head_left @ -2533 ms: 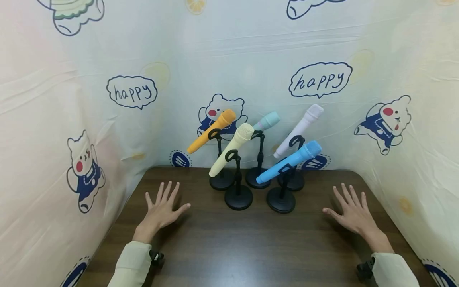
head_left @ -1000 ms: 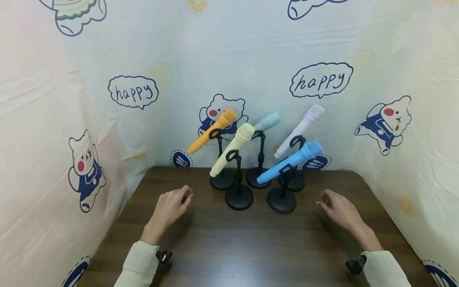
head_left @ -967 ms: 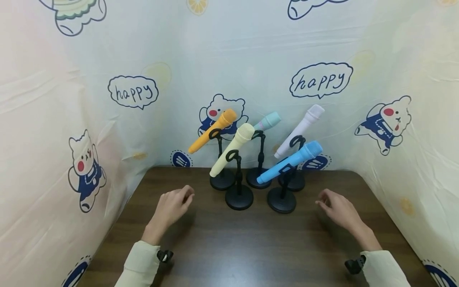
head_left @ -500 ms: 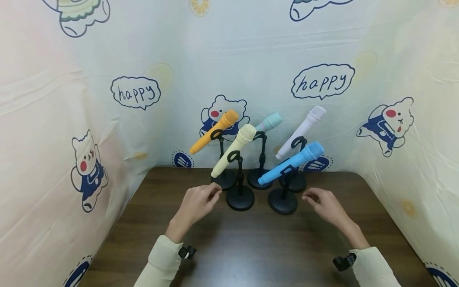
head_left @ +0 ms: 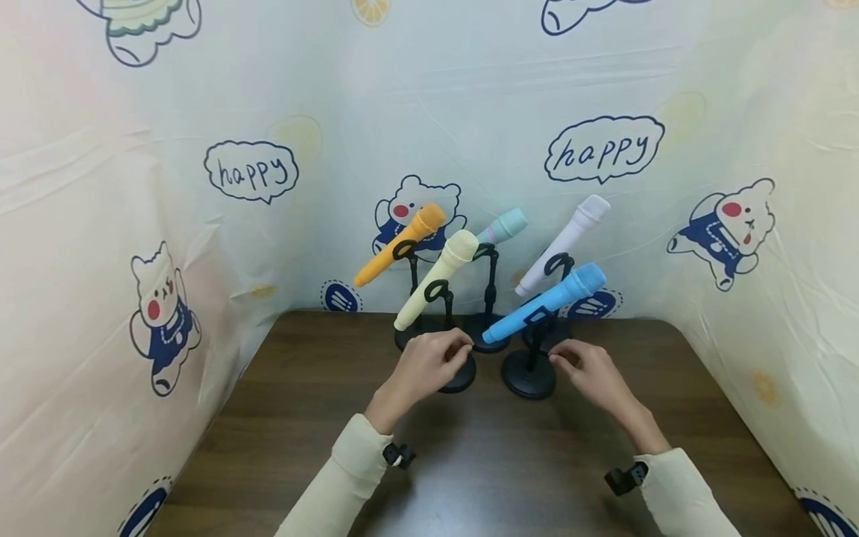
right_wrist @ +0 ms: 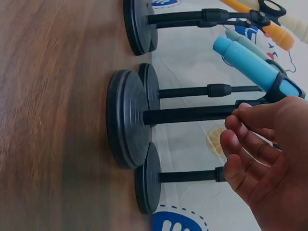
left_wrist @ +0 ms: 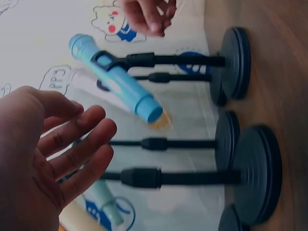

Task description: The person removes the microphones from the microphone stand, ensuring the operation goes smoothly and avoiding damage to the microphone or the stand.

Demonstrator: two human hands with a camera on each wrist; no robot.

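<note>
My left hand (head_left: 429, 364) hovers in front of the cream microphone (head_left: 436, 280), partly covering its black stand; its fingers are loosely bent and hold nothing in the left wrist view. To the right of the blue microphone (head_left: 543, 304) and its round-based black stand (head_left: 529, 375) is my right hand (head_left: 592, 371). Its thumb and fingers curve loosely near the stand's pole (right_wrist: 192, 114); whether they touch it I cannot tell. Orange (head_left: 400, 245), teal (head_left: 503, 226) and lilac (head_left: 562, 246) microphones lean on stands behind.
The stands rest on a dark brown wooden table (head_left: 483, 462), grouped towards its back edge. A pale patterned cloth (head_left: 429, 97) hangs behind and along both sides. Each wrist carries a small black camera, such as the right one (head_left: 625, 478).
Both hands have gone from spread flat on the table to loosely bent fingers and moved inward, the left to the cream microphone's stand, the right towards the blue one's. The microphones stay put.
</note>
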